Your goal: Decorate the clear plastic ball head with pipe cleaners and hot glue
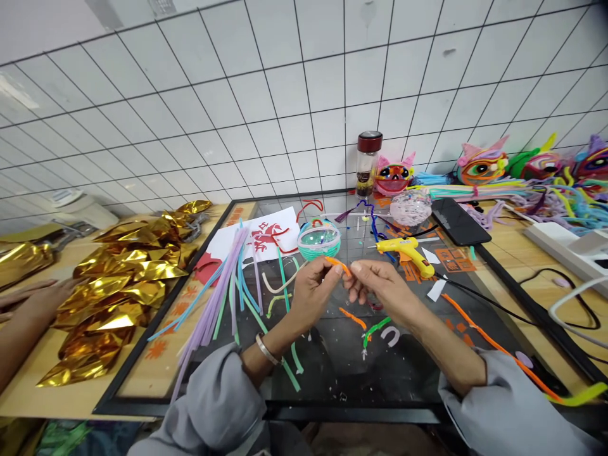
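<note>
Both my hands meet over the middle of a black glass mat [332,373]. My left hand [316,288] and my right hand [377,282] each pinch an end of a short orange pipe cleaner piece [338,263], held between the fingertips. Just behind it sits a clear ball wrapped in teal pipe cleaner [318,239]. Below my hands lie another orange piece [352,316], a green piece [377,328] and a small white curved piece [392,335].
A bundle of pastel pipe cleaners [223,297] lies left. A yellow glue gun [408,251], a phone [459,220] and a jar [368,163] stand behind. Gold foil [123,278] covers the left table, where another person's hand [33,301] rests. Colourful pipe-cleaner masks [482,163] sit back right.
</note>
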The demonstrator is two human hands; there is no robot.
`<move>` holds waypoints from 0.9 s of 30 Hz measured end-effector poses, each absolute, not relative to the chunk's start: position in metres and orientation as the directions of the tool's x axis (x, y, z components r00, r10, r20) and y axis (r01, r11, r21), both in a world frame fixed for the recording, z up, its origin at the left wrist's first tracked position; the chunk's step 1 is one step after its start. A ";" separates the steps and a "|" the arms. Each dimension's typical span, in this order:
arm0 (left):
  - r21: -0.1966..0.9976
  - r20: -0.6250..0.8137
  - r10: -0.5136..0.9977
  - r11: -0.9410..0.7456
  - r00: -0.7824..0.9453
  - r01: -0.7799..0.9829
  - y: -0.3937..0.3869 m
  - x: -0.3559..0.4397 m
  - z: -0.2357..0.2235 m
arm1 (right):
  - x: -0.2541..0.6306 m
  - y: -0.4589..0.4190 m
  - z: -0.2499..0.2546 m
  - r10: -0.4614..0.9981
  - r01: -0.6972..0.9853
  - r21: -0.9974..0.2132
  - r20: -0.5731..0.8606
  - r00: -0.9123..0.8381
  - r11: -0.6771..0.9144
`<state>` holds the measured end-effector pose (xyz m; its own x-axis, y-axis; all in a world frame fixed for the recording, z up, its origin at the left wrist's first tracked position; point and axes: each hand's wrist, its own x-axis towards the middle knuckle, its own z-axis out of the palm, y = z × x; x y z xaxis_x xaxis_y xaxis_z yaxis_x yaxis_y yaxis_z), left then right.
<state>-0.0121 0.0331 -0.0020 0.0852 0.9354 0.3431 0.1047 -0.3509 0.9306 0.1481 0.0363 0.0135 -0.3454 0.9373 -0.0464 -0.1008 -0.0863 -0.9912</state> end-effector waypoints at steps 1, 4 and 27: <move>0.939 0.327 0.940 -0.334 0.095 0.077 0.033 -0.012 -0.004 | 0.147 0.035 0.012 0.931 -0.076 -0.994 -0.042 -0.362 -0.075; 0.956 0.290 0.953 -0.293 0.091 0.021 0.033 -0.012 -0.010 | 0.144 0.032 0.008 0.946 0.012 -0.999 0.041 -0.321 0.047; 0.979 0.130 0.989 -0.118 0.065 -0.165 0.032 -0.012 -0.020 | 0.140 0.023 -0.003 0.785 0.599 -0.528 0.528 -0.323 0.602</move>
